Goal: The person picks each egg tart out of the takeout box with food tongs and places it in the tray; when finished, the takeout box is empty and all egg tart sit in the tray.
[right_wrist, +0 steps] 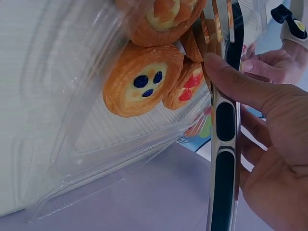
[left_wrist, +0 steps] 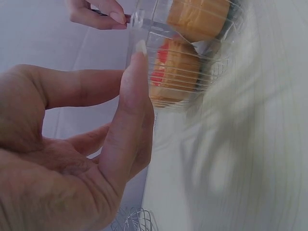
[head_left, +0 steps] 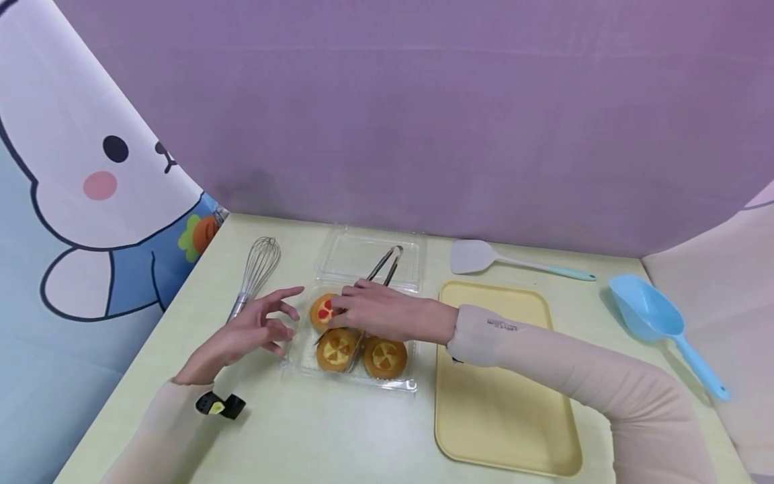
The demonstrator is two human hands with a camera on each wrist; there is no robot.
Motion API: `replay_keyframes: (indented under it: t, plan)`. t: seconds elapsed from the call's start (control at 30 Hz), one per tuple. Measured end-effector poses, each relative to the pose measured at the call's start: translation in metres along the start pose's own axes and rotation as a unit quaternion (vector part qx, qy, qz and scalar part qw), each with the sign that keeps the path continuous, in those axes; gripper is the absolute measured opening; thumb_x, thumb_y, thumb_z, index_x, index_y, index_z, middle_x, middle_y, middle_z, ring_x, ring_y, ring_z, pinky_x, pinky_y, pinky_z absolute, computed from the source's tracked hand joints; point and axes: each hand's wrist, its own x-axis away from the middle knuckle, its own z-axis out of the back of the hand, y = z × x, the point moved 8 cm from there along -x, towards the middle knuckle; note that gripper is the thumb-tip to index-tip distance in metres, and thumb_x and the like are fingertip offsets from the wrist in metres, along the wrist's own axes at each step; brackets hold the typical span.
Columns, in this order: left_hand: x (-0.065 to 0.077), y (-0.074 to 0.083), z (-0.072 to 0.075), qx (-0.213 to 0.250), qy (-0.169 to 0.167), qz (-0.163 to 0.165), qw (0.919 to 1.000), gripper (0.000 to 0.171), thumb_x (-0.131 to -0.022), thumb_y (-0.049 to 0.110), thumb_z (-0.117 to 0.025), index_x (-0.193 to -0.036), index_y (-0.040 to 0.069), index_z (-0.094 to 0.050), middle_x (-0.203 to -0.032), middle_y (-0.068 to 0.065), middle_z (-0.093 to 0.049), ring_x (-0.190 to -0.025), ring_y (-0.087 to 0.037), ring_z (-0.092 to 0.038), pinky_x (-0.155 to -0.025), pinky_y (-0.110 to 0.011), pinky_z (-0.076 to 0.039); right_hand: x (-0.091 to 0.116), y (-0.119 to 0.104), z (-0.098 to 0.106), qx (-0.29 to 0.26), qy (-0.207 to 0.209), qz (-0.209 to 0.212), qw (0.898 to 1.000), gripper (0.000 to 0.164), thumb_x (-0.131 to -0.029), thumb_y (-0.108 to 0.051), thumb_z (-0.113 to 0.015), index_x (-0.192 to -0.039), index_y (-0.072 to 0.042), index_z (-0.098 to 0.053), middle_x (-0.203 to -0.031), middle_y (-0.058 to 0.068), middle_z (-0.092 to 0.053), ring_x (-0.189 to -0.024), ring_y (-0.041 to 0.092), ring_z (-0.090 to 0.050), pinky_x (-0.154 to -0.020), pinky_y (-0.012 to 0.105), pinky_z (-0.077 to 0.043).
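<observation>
My right hand (head_left: 381,310) holds metal tongs (head_left: 393,264) with dark handle inlays over a clear plastic clamshell box (head_left: 363,378). In the right wrist view, the tongs' slotted, fork-like end reaches down among the pastries. The box holds several round pastries: one with red topping (head_left: 322,309), two with yellow-orange topping, such as the nearer one (head_left: 385,357), and a blueberry one (right_wrist: 143,82) hidden under my hand in the head view. My left hand (head_left: 250,329) is at the box's left side, fingers loosely bent, fingertips right at its wall.
A whisk (head_left: 260,269) lies left of the box, whose open lid (head_left: 345,252) leans back. To the right are a yellow tray (head_left: 502,417) under my right forearm, a spatula (head_left: 474,257) behind it and a blue scoop (head_left: 647,306) at the far right. A purple cloth wall (head_left: 423,134) backs the table.
</observation>
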Motion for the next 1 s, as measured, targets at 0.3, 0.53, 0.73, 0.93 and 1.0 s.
replay_keyframes:
  t: [0.3, 0.53, 0.73, 0.93, 1.0]
  plan:
    - [0.0, 0.002, 0.0, 0.005, -0.001, -0.001, 1.0, 0.081, -0.092, -0.008, -0.055, -0.165, 0.008, -0.023, -0.128, -0.03, -0.047, -0.093, -0.027, -0.067, -0.068, -0.035, -0.066, 0.001, 0.0, -0.002, 0.0, 0.008, 0.001, 1.0, 0.052, -0.099, -0.01, -0.067, -0.147, -0.031, -0.061, -0.135, -0.005, -0.062, -0.119, 0.016, -0.055, -0.101, 0.034, -0.046]
    - [0.001, 0.001, -0.001, 0.006, 0.0, 0.004, 1.0, 0.081, -0.093, -0.006, -0.057, -0.165, 0.008, -0.023, -0.128, -0.031, -0.046, -0.094, -0.028, -0.066, -0.069, -0.034, -0.066, 0.001, -0.001, -0.002, 0.013, 0.016, 0.006, 1.0, 0.045, -0.104, -0.013, -0.061, -0.145, -0.031, -0.062, -0.134, -0.006, -0.063, -0.117, 0.015, -0.056, -0.096, 0.031, -0.046]
    - [0.001, 0.0, 0.0, 0.008, -0.002, 0.003, 1.0, 0.081, -0.093, -0.005, -0.058, -0.165, 0.008, -0.022, -0.129, -0.032, -0.046, -0.093, -0.027, -0.066, -0.069, -0.035, -0.066, 0.003, -0.002, -0.002, 0.024, 0.017, 0.002, 1.0, 0.049, -0.102, -0.013, -0.065, -0.147, -0.031, -0.061, -0.14, -0.003, -0.062, -0.122, 0.017, -0.056, -0.101, 0.034, -0.048]
    - [0.0, 0.0, 0.0, 0.01, -0.004, 0.001, 0.9999, 0.081, -0.093, -0.006, -0.057, -0.165, 0.008, -0.023, -0.129, -0.032, -0.045, -0.093, -0.025, -0.066, -0.069, -0.034, -0.066, 0.009, -0.005, 0.002, 0.057, 0.041, 0.005, 0.998, 0.051, -0.1, -0.014, -0.068, -0.147, -0.033, -0.059, -0.14, -0.002, -0.063, -0.121, 0.017, -0.057, -0.099, 0.033, -0.049]
    - [0.0, -0.001, 0.0, 0.008, -0.004, 0.003, 1.0, 0.081, -0.093, -0.005, -0.057, -0.165, 0.008, -0.023, -0.13, -0.032, -0.045, -0.093, -0.024, -0.066, -0.069, -0.034, -0.066, 0.012, -0.005, 0.005, 0.058, 0.051, 0.003, 0.997, 0.051, -0.1, -0.014, -0.068, -0.146, -0.034, -0.059, -0.139, -0.002, -0.063, -0.121, 0.017, -0.058, -0.099, 0.033, -0.049]
